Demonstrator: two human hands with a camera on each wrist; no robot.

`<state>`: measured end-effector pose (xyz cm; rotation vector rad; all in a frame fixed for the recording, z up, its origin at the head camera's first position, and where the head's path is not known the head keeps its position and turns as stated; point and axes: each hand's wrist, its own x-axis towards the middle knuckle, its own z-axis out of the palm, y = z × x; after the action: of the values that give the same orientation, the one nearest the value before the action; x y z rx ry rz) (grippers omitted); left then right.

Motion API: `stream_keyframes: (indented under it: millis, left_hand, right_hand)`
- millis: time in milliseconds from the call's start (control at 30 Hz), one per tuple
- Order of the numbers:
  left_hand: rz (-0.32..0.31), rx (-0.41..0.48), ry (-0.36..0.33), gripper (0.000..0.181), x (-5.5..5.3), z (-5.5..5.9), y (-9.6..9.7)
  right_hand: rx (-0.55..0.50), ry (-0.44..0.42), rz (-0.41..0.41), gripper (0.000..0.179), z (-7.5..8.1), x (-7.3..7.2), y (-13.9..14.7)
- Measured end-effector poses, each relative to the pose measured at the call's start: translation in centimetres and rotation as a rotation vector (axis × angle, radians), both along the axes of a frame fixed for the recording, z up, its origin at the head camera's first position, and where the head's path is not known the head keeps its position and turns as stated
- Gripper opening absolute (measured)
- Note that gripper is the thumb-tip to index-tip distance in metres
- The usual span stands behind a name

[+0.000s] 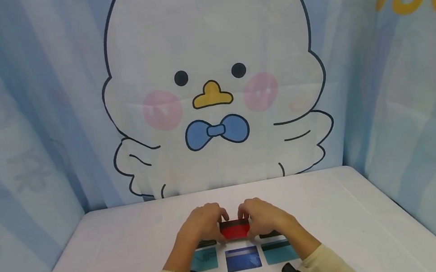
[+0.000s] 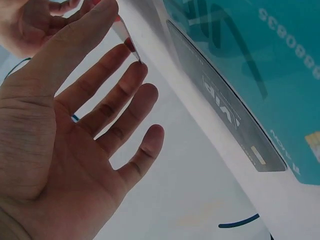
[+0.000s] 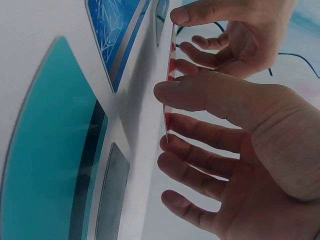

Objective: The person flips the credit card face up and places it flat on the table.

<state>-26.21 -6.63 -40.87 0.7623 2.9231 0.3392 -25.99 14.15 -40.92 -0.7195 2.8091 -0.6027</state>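
Observation:
A red card (image 1: pixel 235 230) with a dark stripe along its top is held between the two hands. My left hand (image 1: pixel 206 222) pinches its left end, and my right hand (image 1: pixel 263 216) pinches the right end. In the right wrist view the card (image 3: pixel 167 117) appears edge-on, thumbs on one face and fingertips on the other. Just nearer on the table lies a blue card (image 1: pixel 243 259). A teal card (image 1: pixel 204 260) lies below my left hand, another teal card (image 1: pixel 280 252) below my right wrist.
Beyond the teal cards lie dark grey cards, one marked VIP (image 2: pixel 215 95), partly covered by the hands in the head view. The white table (image 1: pixel 132 237) reaches back to a curtain (image 1: pixel 221 163) printed with a cartoon duck. Black straps show at both cuffs.

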Motion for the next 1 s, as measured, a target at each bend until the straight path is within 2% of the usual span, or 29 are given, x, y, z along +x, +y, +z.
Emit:
stream_keyframes:
  millis: [500, 1000]
  left_hand:
    - [0.038, 0.055, -0.039, 0.048, 0.1, 0.35, -0.7]
    - [0.03, 0.107, -0.057, 0.042, 0.22, 0.96, -0.72]
  right_hand:
    - [-0.039, 0.002, 0.015, 0.043, 0.37, 0.02, 0.39]
    - [-0.036, 0.026, 0.035, 0.045, 0.38, -0.08, 0.07]
